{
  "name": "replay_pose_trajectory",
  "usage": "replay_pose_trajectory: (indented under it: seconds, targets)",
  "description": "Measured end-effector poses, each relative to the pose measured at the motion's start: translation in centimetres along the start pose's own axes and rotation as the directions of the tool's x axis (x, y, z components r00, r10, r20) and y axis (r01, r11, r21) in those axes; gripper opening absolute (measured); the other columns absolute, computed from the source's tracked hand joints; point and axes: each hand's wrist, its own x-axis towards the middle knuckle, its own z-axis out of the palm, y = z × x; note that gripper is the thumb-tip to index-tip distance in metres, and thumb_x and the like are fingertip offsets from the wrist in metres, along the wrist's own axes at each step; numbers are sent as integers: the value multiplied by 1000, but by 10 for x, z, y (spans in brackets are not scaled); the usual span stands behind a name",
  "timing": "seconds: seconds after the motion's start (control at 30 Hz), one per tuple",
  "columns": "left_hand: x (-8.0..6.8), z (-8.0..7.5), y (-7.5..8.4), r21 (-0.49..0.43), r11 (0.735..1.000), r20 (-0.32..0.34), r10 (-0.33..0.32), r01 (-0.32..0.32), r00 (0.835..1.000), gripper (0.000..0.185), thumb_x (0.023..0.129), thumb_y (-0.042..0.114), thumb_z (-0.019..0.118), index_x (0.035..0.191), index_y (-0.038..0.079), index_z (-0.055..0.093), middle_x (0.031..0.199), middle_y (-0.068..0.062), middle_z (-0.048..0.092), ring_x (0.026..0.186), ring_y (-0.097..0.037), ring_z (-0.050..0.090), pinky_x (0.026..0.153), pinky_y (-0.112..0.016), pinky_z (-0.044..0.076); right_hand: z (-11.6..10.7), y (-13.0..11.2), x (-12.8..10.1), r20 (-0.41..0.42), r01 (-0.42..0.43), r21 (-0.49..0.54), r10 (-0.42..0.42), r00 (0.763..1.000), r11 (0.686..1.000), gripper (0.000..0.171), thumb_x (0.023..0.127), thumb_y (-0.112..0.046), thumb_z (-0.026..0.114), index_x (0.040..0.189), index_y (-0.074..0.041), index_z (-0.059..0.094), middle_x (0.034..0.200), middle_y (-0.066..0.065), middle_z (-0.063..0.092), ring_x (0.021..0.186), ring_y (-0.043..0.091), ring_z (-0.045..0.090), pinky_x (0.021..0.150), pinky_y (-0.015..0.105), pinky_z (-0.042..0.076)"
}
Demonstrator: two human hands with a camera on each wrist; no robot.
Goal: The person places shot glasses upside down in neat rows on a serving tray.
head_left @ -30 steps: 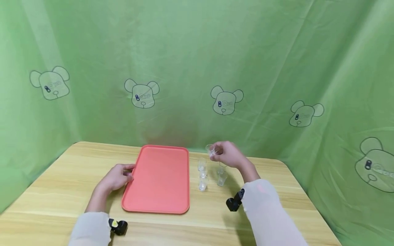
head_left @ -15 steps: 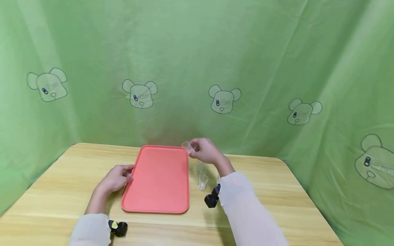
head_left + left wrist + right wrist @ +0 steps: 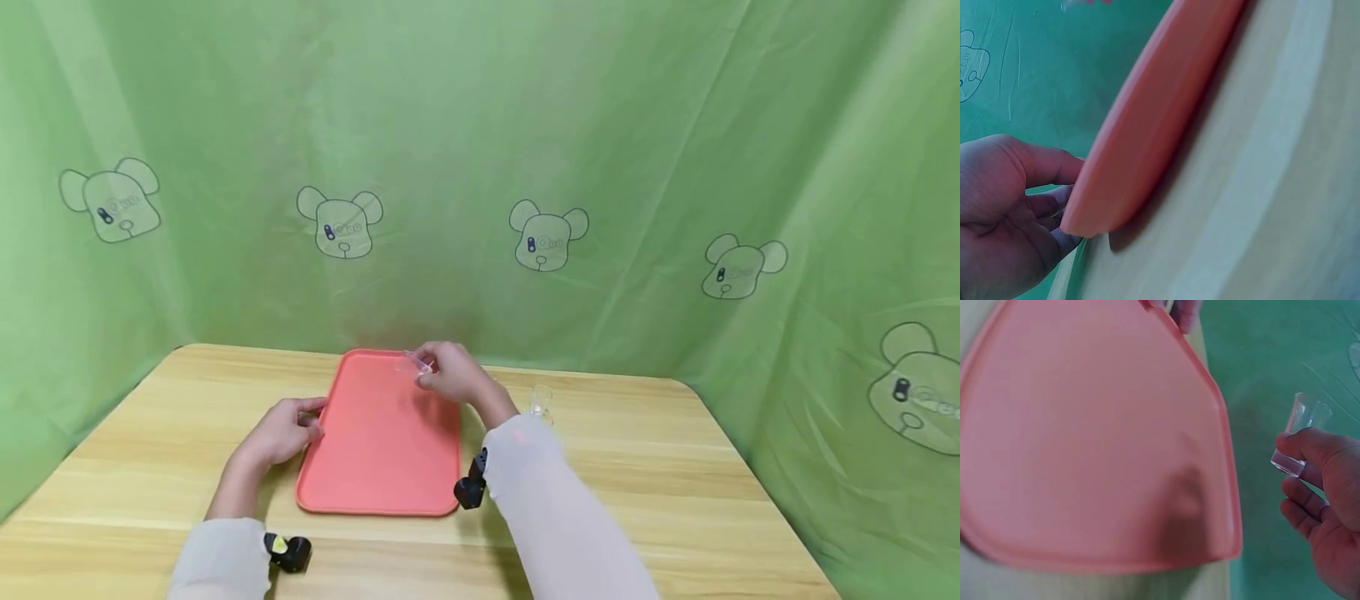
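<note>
The right hand (image 3: 450, 375) pinches a small clear cup (image 3: 417, 362) above the far end of the red tray (image 3: 378, 450), whose flat middle lies bare. The left hand (image 3: 281, 433) grips the tray's left rim on the wooden tabletop (image 3: 675, 467), with green cloth (image 3: 480, 150) hung behind.

Support: light wooden table (image 3: 675, 467), grain running left to right. Directly on it: a red tray (image 3: 378, 450) lying flat left of centre (long side running away from the viewer), and a clear cup (image 3: 542, 402) standing upright right of the tray.
</note>
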Motion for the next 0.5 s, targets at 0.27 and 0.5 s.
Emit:
replay_pose_trajectory:
  seconds: [0.27,0.5]
  targets:
    - [0,-3,0,-4,1000,2,-6,6,1000,53,93,-3,61,144,-12,49,120,-26,68,109,-31,64,92,-43,52,27,-11,18,-7,22,-34,-23,1000,999,30,93,-9,72,122,-2,70,97,3,66,87,15,59,77,27,49]
    - [1,-1,-1,-6,1000,8,-3,3,1000,53,93,-3,61,144,-12,49,122,-27,67,110,-32,65,93,-44,53,48,-14,27,-53,27,56,-24,998,998,29,94,-6,72,122,-1,71,83,-2,60,74,9,51,66,22,43]
